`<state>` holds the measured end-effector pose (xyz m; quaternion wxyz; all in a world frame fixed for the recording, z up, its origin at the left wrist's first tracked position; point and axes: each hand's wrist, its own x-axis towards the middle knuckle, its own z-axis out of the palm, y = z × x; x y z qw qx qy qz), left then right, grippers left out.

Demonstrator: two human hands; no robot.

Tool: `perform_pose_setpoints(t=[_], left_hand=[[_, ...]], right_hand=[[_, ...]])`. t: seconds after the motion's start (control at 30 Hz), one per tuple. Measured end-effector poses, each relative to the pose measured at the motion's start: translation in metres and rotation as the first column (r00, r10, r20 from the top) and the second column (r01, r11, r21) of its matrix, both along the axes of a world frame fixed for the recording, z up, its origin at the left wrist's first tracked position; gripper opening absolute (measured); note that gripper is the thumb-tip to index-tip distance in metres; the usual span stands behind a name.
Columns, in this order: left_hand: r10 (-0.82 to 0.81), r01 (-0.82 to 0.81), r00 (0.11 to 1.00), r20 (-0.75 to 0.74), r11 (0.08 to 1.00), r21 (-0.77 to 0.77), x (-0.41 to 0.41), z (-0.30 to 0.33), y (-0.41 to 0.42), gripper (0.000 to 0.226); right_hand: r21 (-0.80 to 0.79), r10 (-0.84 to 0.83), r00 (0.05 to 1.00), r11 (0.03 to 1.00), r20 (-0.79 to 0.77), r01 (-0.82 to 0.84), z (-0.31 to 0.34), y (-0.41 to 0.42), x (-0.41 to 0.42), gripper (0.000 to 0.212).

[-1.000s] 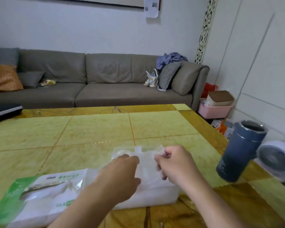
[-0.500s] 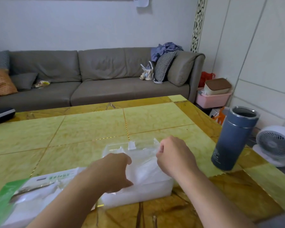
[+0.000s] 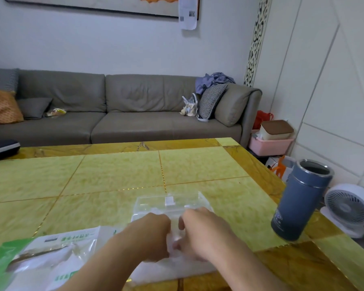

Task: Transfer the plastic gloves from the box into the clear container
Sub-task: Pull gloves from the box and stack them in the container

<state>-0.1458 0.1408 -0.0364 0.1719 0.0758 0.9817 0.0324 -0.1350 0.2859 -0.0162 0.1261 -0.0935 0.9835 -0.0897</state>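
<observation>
Both hands work inside the clear container (image 3: 172,203), which stands on the yellow table (image 3: 114,175) directly in front of the person; the left hand (image 3: 149,238) and the right hand (image 3: 200,234) are close together, fingers curled down into the white plastic gloves (image 3: 174,244), probably to press the stack flat so it fits; whether they pinch it I cannot tell; the green and white glove box (image 3: 40,257) lies just left, near for easy reach; a blue flask (image 3: 298,202) stands apart on the right.

Soft even daylight, wide-angle edge distortion
</observation>
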Motion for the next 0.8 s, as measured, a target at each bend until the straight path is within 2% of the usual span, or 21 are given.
perform_pose_setpoints(t=[0.13,0.2,0.27,0.33,0.37,0.5,0.6,0.7,0.77,0.8], left_hand=[[0.0,-0.001,1.0,0.015,0.997,0.071,0.003,0.006,-0.007,0.053],[0.012,-0.009,1.0,-0.024,0.995,0.098,0.006,0.007,-0.009,0.063],[-0.016,0.032,0.988,-0.155,0.994,0.102,0.011,0.008,-0.007,0.059],[-0.047,0.074,0.965,-0.259,0.993,0.097,0.016,0.009,-0.001,0.049],[-0.044,0.07,0.963,-0.267,0.994,0.088,0.017,0.009,0.002,0.043],[0.017,-0.012,0.989,-0.146,0.999,0.034,0.012,0.001,0.006,0.039],[0.079,-0.079,0.994,-0.07,0.997,0.0,0.011,-0.003,0.006,0.037],[0.132,-0.132,0.99,-0.05,0.991,0.002,0.009,-0.003,0.009,0.016],[0.162,-0.162,0.986,-0.028,0.987,0.013,0.008,-0.003,0.011,0.03],[0.174,-0.174,0.985,-0.01,0.985,0.017,0.006,-0.005,0.012,0.031]], right_hand=[[0.123,-0.021,0.995,0.992,0.102,0.008,-0.002,-0.001,-0.014,0.055],[0.197,-0.027,0.976,0.98,0.214,-0.016,-0.003,-0.009,-0.023,0.051],[0.263,-0.021,0.956,0.963,0.293,-0.06,-0.004,-0.015,-0.031,0.043],[0.303,-0.002,0.945,0.947,0.328,-0.104,-0.007,-0.019,-0.035,0.055],[0.321,0.006,0.942,0.939,0.335,-0.12,-0.007,-0.02,-0.036,0.057],[0.347,-0.012,0.933,0.93,0.359,-0.122,-0.015,-0.022,-0.038,0.044],[0.321,-0.002,0.955,0.942,0.297,-0.098,-0.016,-0.016,-0.037,0.055],[0.263,-0.001,0.97,0.963,0.243,-0.065,-0.021,-0.012,-0.034,0.063],[0.234,-0.026,0.971,0.972,0.238,-0.032,-0.022,-0.011,-0.032,0.06],[0.226,-0.032,0.972,0.974,0.233,-0.022,-0.022,-0.011,-0.031,0.051]])
